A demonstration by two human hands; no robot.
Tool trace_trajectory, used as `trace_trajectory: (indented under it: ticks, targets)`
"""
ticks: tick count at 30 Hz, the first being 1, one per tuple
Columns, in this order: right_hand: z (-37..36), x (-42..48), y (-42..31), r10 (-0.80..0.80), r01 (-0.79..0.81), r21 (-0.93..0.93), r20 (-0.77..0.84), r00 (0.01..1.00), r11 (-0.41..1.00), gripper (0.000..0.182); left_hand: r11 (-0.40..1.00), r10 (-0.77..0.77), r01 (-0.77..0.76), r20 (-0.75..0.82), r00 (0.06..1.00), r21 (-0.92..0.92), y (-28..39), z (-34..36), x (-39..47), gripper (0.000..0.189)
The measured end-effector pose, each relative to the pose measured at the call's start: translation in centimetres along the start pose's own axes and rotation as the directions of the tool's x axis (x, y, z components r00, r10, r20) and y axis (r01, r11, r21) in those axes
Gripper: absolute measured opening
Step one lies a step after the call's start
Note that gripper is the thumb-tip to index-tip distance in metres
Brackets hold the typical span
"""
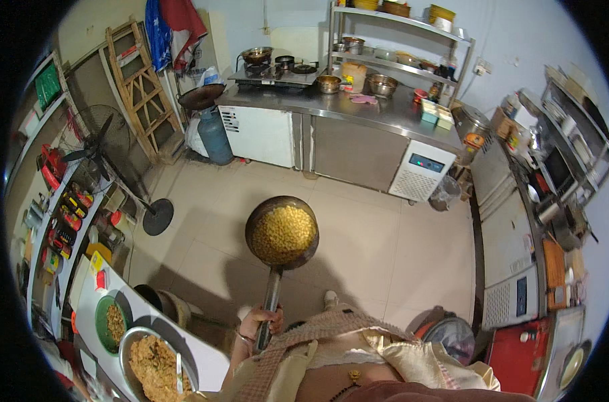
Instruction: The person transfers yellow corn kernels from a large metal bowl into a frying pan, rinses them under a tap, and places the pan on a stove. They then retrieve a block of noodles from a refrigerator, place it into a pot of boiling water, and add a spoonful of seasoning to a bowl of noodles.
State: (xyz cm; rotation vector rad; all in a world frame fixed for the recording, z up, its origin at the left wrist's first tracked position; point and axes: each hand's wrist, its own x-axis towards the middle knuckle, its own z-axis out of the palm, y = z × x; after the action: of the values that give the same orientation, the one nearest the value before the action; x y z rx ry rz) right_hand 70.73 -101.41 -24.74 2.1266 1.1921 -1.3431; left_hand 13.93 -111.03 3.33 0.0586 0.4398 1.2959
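Observation:
My left hand (262,321) is closed around the long metal handle of a deep round pan (251,251). Yellow kernels or beans (286,232) fill much of the pan; which they are I cannot tell. The pan is held out in front of me above the tiled floor (354,241). My right hand is out of view. To my left, a steel bowl (128,337) of orange-brown food (156,369) stands on a white table (204,352), with a white-handled utensil (179,372) in it. Beside it sits a green bowl (102,321) of chopped food (115,324).
Ahead, a steel counter (294,99) carries a gas stove (272,75), pots and containers. A standing fan (156,216), a wooden ladder (148,95) and a gas cylinder (215,133) are at the left. A lined bin (450,336) and a red-fronted unit (518,352) are at the right.

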Motion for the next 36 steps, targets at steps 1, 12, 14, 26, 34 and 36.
trace_trajectory:
  ticks: [1, 12, 14, 26, 34, 36]
  targets:
    - [-1.6, 1.4, -3.4, -0.034, 0.034, -0.017, -0.009, 0.999, 0.999, 0.013, 1.000, 0.026, -0.026, -0.008, 1.000, -0.007, 1.3, 0.6, 1.8, 0.033]
    - [-17.2, 11.4, -65.8, -0.794, 0.802, 0.011, -0.127, 0.594, 0.598, 0.009, 0.968, 0.237, -0.231, -0.062, 0.970, 0.097, 21.8, 1.2, 19.2, 0.035]
    - [-16.0, 10.3, -76.8, -0.878, 0.880, 0.175, -0.121, 0.464, 0.441, 0.009, 0.965, 0.237, -0.226, -0.066, 0.969, 0.136, 26.2, 1.3, 22.5, 0.033]
    - [-16.1, 19.4, -81.8, -0.905, 0.754, -0.619, 0.162, 0.394, 0.218, 0.014, 0.973, 0.003, 0.007, -0.043, 0.999, 0.229, 53.6, 1.0, 44.0, 0.028]
    - [-29.3, 15.4, -92.1, -0.524, 0.696, 0.126, -0.568, 0.635, 0.707, 0.015, 0.942, -0.019, 0.002, 0.048, 0.999, 0.337, 67.5, 3.0, 64.6, 0.028]
    - [-32.7, 16.3, -95.9, -0.586, 0.796, -0.014, -0.685, 0.433, 0.605, 0.016, 0.917, -0.052, 0.028, 0.049, 0.997, 0.398, 70.6, 4.3, 69.6, 0.030]
